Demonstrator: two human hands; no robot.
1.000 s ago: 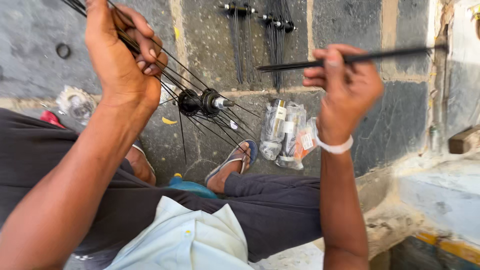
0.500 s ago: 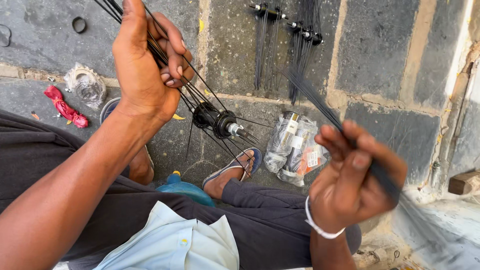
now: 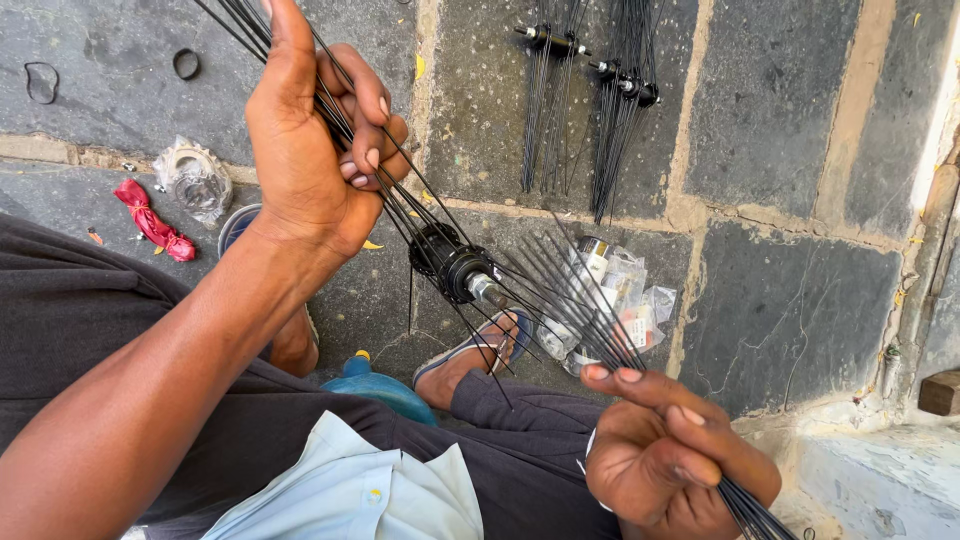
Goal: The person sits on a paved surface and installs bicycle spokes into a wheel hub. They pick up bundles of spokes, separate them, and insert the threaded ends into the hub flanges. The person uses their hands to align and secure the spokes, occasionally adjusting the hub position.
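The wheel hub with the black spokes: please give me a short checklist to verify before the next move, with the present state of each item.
1. Left hand grips the gathered spokes above the hub: ok.
2. Hub hangs off the ground, held only through those spokes: ok.
3. Right hand holds a bundle of loose spokes, tips fanned toward the hub: ok.
4. Loose spoke tips lined up with the hub holes: cannot tell, too fine to see.
5. Spokes on the hub free of tangles: cannot tell, they cross one another.
6. Sandalled foot lies directly under the hub: not ok if the hub slips.
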